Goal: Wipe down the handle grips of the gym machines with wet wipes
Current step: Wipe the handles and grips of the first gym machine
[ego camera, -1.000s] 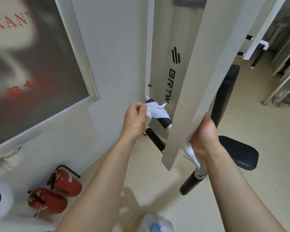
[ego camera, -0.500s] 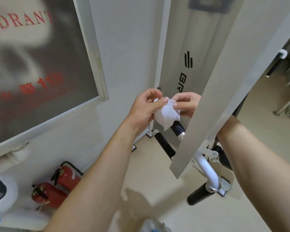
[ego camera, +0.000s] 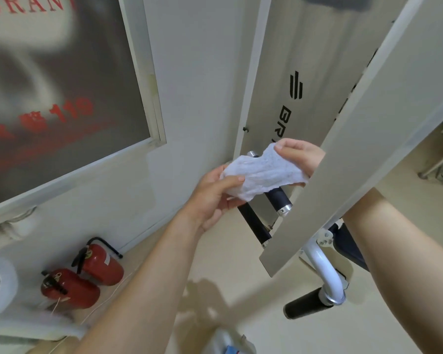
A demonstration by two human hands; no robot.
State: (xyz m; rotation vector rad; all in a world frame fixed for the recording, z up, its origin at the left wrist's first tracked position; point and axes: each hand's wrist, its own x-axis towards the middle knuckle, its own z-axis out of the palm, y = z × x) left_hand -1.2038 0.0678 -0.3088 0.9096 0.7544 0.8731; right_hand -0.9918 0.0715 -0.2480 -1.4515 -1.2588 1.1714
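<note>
A: What changed at the fingers?

B: Your left fingers (ego camera: 232, 179) and right fingers (ego camera: 285, 145) now pinch the wet wipe (ego camera: 264, 175) at its two ends. 0.5 s ago it was bunched, now it is spread out over the black handle grip (ego camera: 276, 198). Prob. you are looking for a clean side.

A: Hidden?

B: The grey bar (ego camera: 356, 149) covers part of your right hand (ego camera: 303, 155). Whether the wipe touches the grip, cannot tell.

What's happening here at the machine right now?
A person holds a white wet wipe spread out between both hands: the left hand pinches its lower end, the right hand its upper corner. It hangs in front of the upper black handle grip rather than wrapped round it. No hand touches the lower grip.
</note>
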